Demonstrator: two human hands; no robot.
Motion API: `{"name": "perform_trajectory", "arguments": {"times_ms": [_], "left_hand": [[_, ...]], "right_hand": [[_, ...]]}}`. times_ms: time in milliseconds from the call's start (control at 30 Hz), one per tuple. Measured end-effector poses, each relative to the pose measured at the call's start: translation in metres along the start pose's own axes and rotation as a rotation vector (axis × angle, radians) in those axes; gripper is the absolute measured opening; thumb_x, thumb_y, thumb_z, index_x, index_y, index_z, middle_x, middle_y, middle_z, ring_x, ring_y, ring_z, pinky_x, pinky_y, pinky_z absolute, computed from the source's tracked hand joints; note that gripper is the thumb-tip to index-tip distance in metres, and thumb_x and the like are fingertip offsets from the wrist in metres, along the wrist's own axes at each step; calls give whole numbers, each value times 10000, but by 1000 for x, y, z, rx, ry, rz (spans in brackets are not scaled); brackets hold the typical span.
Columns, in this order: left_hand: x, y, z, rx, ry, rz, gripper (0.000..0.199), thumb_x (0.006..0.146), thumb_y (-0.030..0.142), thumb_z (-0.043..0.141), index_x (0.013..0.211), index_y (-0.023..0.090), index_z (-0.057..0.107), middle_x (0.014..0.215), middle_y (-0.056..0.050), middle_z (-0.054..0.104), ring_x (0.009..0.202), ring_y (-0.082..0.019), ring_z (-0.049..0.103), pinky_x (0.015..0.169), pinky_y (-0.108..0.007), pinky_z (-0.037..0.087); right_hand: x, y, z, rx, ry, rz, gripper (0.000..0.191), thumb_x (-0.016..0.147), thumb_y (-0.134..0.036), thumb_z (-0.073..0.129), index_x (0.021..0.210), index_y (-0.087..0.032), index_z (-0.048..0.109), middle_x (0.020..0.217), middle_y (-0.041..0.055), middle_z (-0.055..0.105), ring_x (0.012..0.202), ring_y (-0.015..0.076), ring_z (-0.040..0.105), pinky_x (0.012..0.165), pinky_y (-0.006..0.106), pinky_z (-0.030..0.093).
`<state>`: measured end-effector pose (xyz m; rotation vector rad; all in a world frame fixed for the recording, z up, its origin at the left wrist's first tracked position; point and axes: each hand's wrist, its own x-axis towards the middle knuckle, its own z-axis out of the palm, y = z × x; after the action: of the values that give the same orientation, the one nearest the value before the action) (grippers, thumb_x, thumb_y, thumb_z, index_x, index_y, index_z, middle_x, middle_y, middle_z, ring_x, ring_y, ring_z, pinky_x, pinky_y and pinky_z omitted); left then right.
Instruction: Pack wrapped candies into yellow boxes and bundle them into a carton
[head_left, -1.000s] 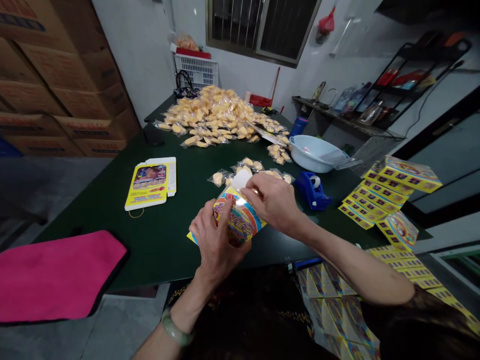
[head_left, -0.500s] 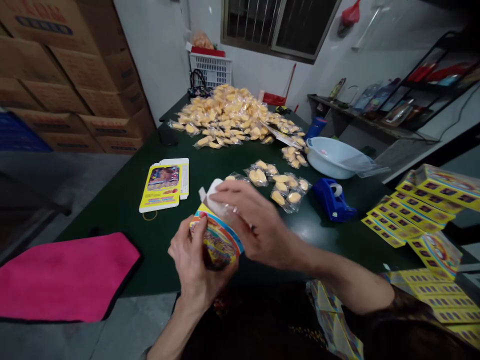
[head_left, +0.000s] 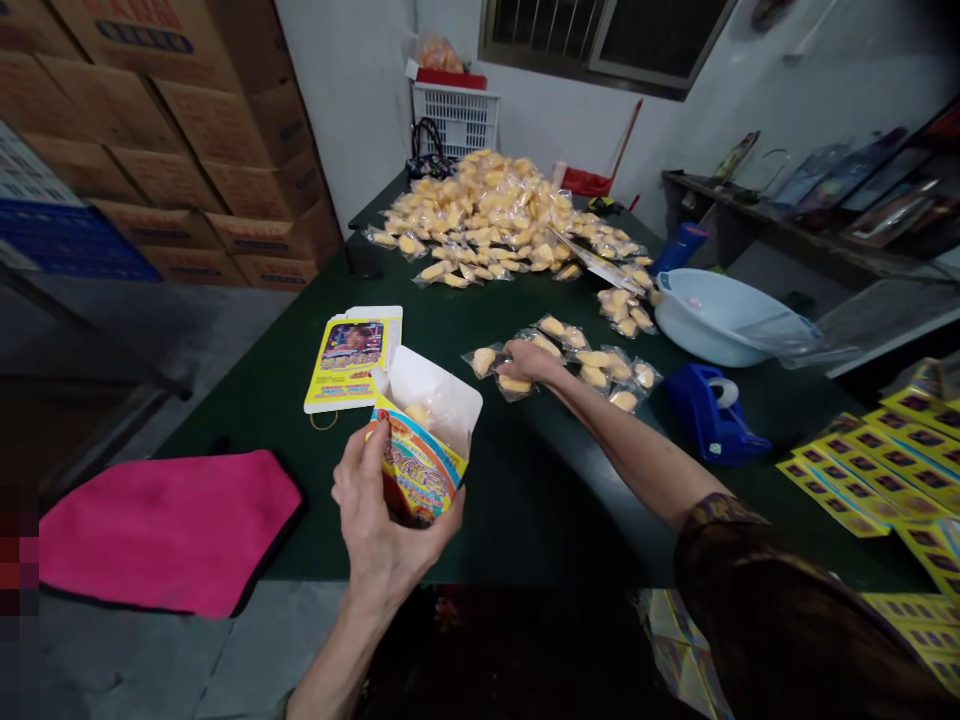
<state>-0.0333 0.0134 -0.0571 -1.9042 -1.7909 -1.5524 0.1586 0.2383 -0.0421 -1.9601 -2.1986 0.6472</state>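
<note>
My left hand (head_left: 390,500) is closed around a colourful printed cardboard box (head_left: 424,455), tilted and held above the near part of the table. Its white lid flap (head_left: 442,385) stands up, and a clear-wrapped yellow snack shows inside the opening. Across the table, my right hand (head_left: 531,362) is closed over a clear-wrapped yellow snack (head_left: 514,384) in a small loose group; its fingertips are partly hidden. More wrapped snacks (head_left: 600,375) lie just to the right of that hand. A flattened yellow box (head_left: 349,355) lies behind and left of the held one.
Wrapped snacks form a large heap (head_left: 495,205) at the table's far end. On the right are a pale blue basin (head_left: 712,315), a blue tape dispenser (head_left: 712,415) and stacked yellow printed boxes (head_left: 847,475). A pink cloth-like item (head_left: 172,530) is at left, cartons (head_left: 217,120) beyond.
My right hand has moved from the box's opening out to the loose wrapped snacks. The box stays in my left hand, its white flap and opening now uncovered. The view has shifted left.
</note>
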Motion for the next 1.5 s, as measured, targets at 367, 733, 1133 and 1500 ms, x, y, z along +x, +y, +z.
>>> {"name": "perform_trajectory", "arguments": {"times_ms": [367,733,1133,1500], "left_hand": [[-1,8,1,16,-27,1,880,644,427,731,1405,189,357,1273,-169,505,1151,-346,524,920,-507,451],[0,8,0,26,-71,5,858,653,394,726,1399,196,351,1285,-160,496,1173,-339,509,929,-483,439],[1,17,2,116,-83,-19,841,655,423,706,1390,225,348,1283,-145,486,1127,-331,508,878,-445,403],[9,52,23,323,-219,-16,881,611,415,729,1395,196,390,1261,-198,447,1062,-386,469,791,-464,364]], "right_hand": [[-26,19,-13,469,-21,73,204,938,-301,537,943,-110,608,786,-1,629,622,76,600,562,215,521],[-4,-14,-13,297,-224,148,464,841,-202,659,1271,-154,491,858,28,663,624,110,624,579,255,547],[-32,-9,-3,260,45,135,236,886,-301,594,1035,-119,607,893,39,651,713,128,621,624,270,528],[-145,-33,-77,65,1164,-321,192,827,-201,455,987,-198,561,663,3,591,614,164,561,611,288,418]]}}
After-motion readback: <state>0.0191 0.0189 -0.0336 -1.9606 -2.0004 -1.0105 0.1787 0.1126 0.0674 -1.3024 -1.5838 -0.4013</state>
